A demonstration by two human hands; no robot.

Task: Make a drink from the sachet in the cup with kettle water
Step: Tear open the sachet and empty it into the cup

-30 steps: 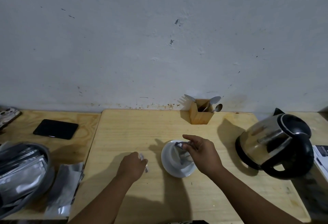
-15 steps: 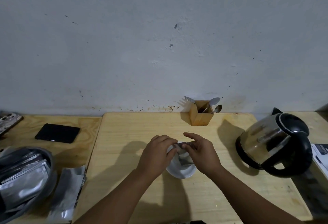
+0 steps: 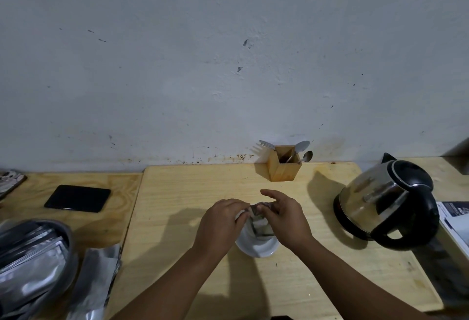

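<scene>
From where I sit, the biggest piece is the kettle [image 3: 385,205], standing well off to the outer side of my right hand [image 3: 284,218], handle turned toward me. I judge it the heavy item here: steel body, probably hot, liable to slosh, so I would take it only by the black handle and never by the shiny wall.

Next down is the white cup [image 3: 256,244], sitting on the wooden table [image 3: 177,192] directly beneath both sets of fingertips, its near rim showing below my knuckles. It looks like glazed ceramic: stiff, smooth, breakable, and light enough to skid if I press sideways.

Smallest is the sachet [image 3: 261,222], hanging between my hands with its lower end inside the cup. It reads as thin foil film, almost weightless, limp and slippery; the only sensible hold is the top edge, tight at the corners.

My left hand [image 3: 220,220] has thumb and fingers pressed together on the sachet's top left edge. My right hand pinches the top right edge with thumb and middle fingers, while its index finger sticks out straight and free. I cannot tell whether the top is torn open, or whether any powder is in the cup.
</scene>
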